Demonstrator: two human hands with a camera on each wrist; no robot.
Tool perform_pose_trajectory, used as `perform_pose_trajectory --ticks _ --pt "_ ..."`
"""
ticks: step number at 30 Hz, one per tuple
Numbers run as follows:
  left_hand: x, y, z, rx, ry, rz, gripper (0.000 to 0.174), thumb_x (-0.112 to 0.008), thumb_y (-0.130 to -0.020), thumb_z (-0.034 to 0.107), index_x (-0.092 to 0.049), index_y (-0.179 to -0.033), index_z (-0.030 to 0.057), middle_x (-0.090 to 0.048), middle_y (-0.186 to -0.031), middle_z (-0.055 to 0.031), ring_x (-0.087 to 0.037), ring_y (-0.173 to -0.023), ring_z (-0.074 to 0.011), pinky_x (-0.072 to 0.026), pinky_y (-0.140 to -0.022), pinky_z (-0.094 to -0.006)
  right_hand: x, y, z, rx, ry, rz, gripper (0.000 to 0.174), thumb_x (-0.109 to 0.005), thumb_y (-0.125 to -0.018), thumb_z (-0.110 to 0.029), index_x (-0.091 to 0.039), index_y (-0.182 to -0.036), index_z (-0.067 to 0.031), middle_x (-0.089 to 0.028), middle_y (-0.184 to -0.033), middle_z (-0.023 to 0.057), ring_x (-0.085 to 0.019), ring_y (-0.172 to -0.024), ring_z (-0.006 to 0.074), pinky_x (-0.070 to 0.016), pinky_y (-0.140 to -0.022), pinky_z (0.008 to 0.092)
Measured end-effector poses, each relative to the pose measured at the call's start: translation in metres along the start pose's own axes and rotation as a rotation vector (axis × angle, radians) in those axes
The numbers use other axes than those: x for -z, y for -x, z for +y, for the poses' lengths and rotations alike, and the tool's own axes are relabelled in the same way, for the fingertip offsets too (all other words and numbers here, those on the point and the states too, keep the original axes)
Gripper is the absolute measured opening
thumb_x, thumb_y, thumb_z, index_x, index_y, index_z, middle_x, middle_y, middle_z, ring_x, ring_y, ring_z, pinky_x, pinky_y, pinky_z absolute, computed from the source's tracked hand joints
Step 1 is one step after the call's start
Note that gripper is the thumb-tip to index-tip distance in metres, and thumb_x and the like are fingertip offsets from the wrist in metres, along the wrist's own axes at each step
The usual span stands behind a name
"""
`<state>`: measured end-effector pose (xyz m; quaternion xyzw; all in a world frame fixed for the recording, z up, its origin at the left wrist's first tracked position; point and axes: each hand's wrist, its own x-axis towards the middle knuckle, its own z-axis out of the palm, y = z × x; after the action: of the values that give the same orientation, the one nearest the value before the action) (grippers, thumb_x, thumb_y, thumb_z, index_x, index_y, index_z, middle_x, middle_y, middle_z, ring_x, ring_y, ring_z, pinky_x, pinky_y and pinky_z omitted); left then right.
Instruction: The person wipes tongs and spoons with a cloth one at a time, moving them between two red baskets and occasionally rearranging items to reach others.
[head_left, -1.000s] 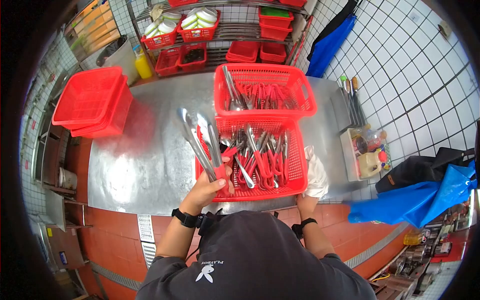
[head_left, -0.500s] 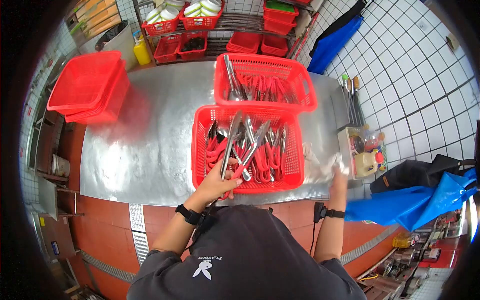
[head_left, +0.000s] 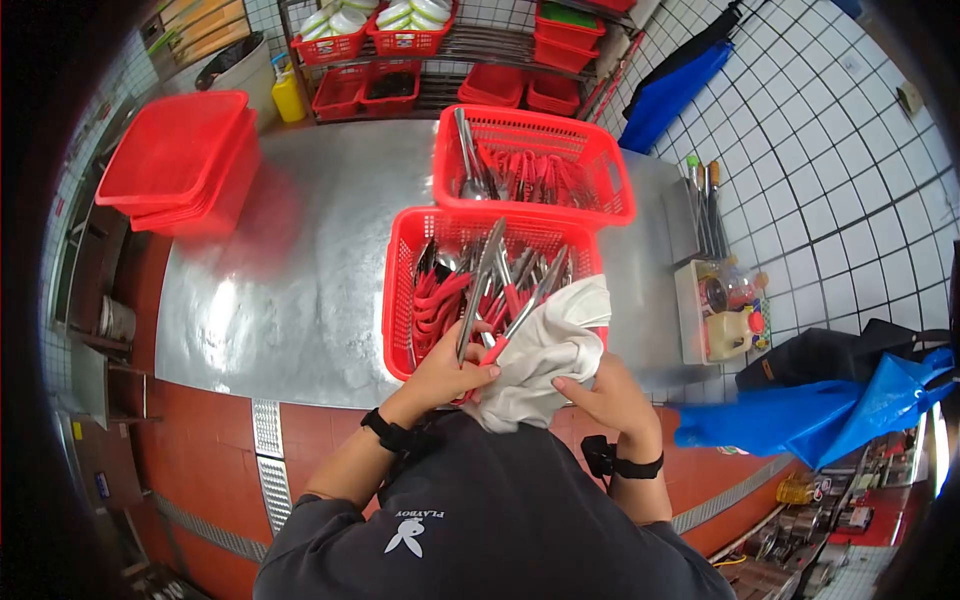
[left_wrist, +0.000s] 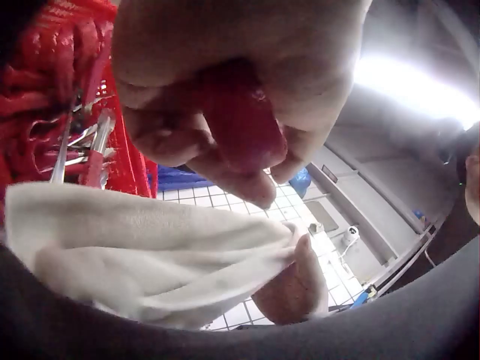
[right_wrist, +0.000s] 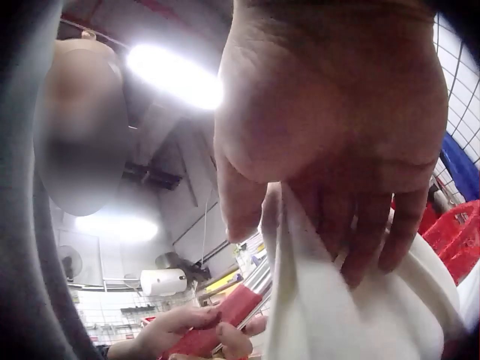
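My left hand (head_left: 447, 368) grips a pair of metal tongs (head_left: 482, 285) by the red-covered handles, arms spread and pointing away over the near red basket (head_left: 394, 300). In the left wrist view a red handle end (left_wrist: 244, 124) pokes out between the curled fingers. A white cloth (head_left: 548, 355) hangs from my right hand (head_left: 615, 398), bunched close against the tongs' handles and over the basket's front right corner. The right wrist view shows the cloth (right_wrist: 315, 307) caught between thumb and fingers. Inside the near basket lie several red-handled tongs (head_left: 435, 300).
Behind it, a second red basket (head_left: 620, 205) holds more red-handled utensils (head_left: 535, 178). Stacked red baskets (head_left: 180, 165) stand on the left of the steel table (head_left: 300, 290). At the right edge sits a white bin with bottles (head_left: 690, 310), below upright long-handled tools (head_left: 708, 205).
My left hand has drawn the tongs back from the left of the basket toward my body. The right hand swung out right with the cloth, then brought it in beside the tongs.
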<state>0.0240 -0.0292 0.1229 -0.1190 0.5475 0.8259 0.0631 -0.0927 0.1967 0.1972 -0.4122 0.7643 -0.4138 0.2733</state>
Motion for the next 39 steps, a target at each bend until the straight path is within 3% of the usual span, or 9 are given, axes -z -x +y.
perform_pose_trajectory --ticks 8,11,18,23,28,30,32,35,39 --pt "-0.002 0.006 -0.004 -0.001 -0.003 -0.022 0.06 -0.071 -0.082 0.007 -0.033 -0.128 0.0017 -0.056 -0.081 -0.0052 -0.059 -0.055 -0.0119 -0.0484 -0.049 -0.0247 0.004 0.006 -0.03 0.168 0.154 0.087 0.043 -0.057 -0.084 -0.008 -0.053 -0.126 -0.0015 -0.054 -0.127 0.0189 -0.049 -0.12 0.0379 -0.0361 -0.102 0.0395" --pt "-0.003 0.008 -0.007 -0.003 -0.026 -0.03 0.059 -0.072 -0.082 0.008 -0.033 -0.127 0.0017 -0.056 -0.081 -0.0053 -0.058 -0.054 -0.0117 -0.0484 -0.049 -0.0245 0.0 0.007 -0.043 0.229 0.144 -0.028 0.047 -0.051 -0.082 -0.003 -0.052 -0.128 -0.0022 -0.052 -0.131 0.0203 -0.045 -0.124 0.0396 -0.0341 -0.105 0.04" --pt "-0.01 0.019 -0.009 -0.007 0.031 -0.029 0.057 -0.07 -0.082 0.007 -0.034 -0.125 0.0043 -0.057 -0.082 -0.0055 -0.059 -0.056 -0.0119 -0.049 -0.049 -0.0246 -0.011 0.002 -0.005 0.169 0.342 0.097 0.048 -0.055 -0.082 -0.005 -0.05 -0.13 0.0002 -0.054 -0.13 0.0212 -0.051 -0.12 0.0391 -0.0387 -0.101 0.0404" --pt "-0.015 0.019 -0.014 -0.042 0.075 -0.078 0.06 -0.07 -0.08 0.005 -0.033 -0.128 0.0049 -0.058 -0.085 -0.0052 -0.058 -0.059 -0.0098 -0.0453 -0.049 -0.0231 -0.035 -0.01 -0.018 0.054 -0.022 0.363 0.037 -0.067 -0.076 -0.003 -0.061 -0.112 -0.0004 -0.065 -0.108 0.0134 -0.063 -0.101 0.029 -0.0479 -0.089 0.0368" --pt "-0.018 0.004 -0.021 -0.123 -0.065 -0.171 0.058 -0.072 -0.082 0.009 -0.037 -0.128 0.0045 -0.059 -0.086 -0.0059 -0.052 -0.059 -0.0037 -0.0398 -0.051 -0.0193 -0.063 -0.026 0.01 -0.021 -0.402 0.403 0.028 -0.065 -0.079 0.0 -0.06 -0.107 0.0016 -0.065 -0.103 0.0079 -0.062 -0.094 0.0166 -0.0496 -0.082 0.0302" --pt "-0.021 0.003 -0.01 -0.11 -0.014 -0.181 0.065 -0.072 -0.08 0.007 -0.034 -0.134 0.0039 -0.055 -0.087 -0.0038 -0.051 -0.074 -0.0047 -0.0395 -0.058 -0.0176 -0.059 -0.027 0.015 -0.059 -0.482 0.354 0.035 -0.063 -0.084 -0.005 -0.054 -0.118 0.0015 -0.062 -0.107 0.0074 -0.059 -0.096 0.0148 -0.0485 -0.083 0.0299" --pt "-0.018 -0.001 -0.009 -0.004 -0.126 -0.213 0.068 -0.074 -0.081 0.014 -0.033 -0.134 0.0028 -0.056 -0.091 -0.0051 -0.051 -0.077 -0.0056 -0.0404 -0.061 -0.0191 -0.057 -0.029 0.011 -0.027 -0.58 0.401 0.028 -0.062 -0.084 -0.002 -0.057 -0.112 0.0008 -0.064 -0.106 0.0066 -0.062 -0.092 0.0141 -0.0504 -0.08 0.0284" --pt "-0.027 -0.006 -0.015 -0.102 -0.465 -0.053 0.068 -0.074 -0.081 0.027 -0.033 -0.128 -0.0002 -0.059 -0.106 -0.0119 -0.056 -0.094 -0.0153 -0.046 -0.084 -0.0299 -0.056 -0.026 0.007 -0.066 -0.67 0.52 0.028 -0.059 -0.089 -0.007 -0.055 -0.116 0.0014 -0.064 -0.105 0.0061 -0.062 -0.091 0.0135 -0.0508 -0.079 0.0287" --pt "-0.023 -0.011 -0.019 -0.046 -0.375 -0.036 0.075 -0.075 -0.077 0.028 -0.032 -0.132 -0.0013 -0.059 -0.116 -0.0188 -0.058 -0.106 -0.0198 -0.0454 -0.09 -0.0329 -0.051 -0.018 0.026 -0.058 -0.795 0.427 0.026 -0.054 -0.092 -0.007 -0.056 -0.116 0.0017 -0.064 -0.107 0.0071 -0.062 -0.091 0.0144 -0.0506 -0.077 0.0288"
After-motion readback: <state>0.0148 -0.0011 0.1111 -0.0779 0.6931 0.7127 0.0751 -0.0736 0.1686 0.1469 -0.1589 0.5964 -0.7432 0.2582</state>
